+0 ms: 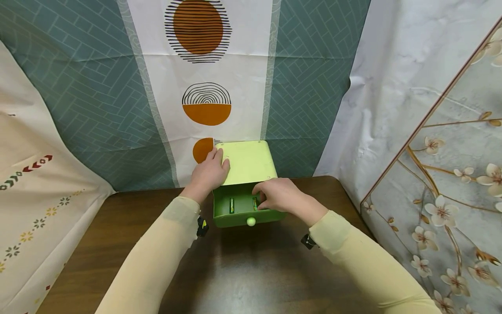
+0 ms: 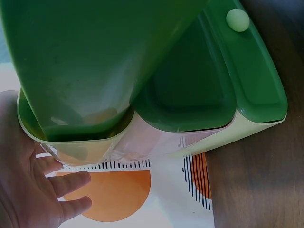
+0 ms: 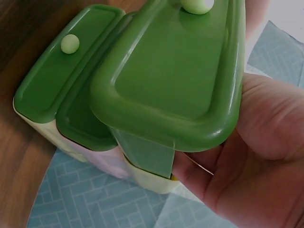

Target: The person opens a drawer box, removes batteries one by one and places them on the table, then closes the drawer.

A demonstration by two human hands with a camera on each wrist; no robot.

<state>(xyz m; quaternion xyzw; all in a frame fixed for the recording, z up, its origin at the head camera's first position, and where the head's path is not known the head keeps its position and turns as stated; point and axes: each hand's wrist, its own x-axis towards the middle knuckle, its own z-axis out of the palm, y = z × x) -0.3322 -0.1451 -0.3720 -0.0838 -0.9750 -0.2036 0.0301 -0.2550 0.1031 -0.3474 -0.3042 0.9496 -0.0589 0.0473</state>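
Note:
A small pale-yellow cabinet (image 1: 248,162) stands against the back cloth, its green top drawer (image 1: 243,205) pulled out. Inside the drawer lie two slim green batteries, a left battery (image 1: 232,206) and a right battery (image 1: 255,203). My left hand (image 1: 210,172) rests on the cabinet's top left edge; its fingers look loosely straight in the left wrist view. My right hand (image 1: 280,194) reaches over the drawer's right side, thumb and forefinger bent beside the right battery. Whether they grip it cannot be told; the drawer hides those fingertips in the right wrist view.
Below the open drawer are two closed green drawers, a middle drawer (image 3: 90,123) and a bottom drawer (image 3: 42,95) with a round pale knob (image 3: 70,43). The brown wooden table (image 1: 243,270) extends toward me. Patterned cloths hang behind and at both sides.

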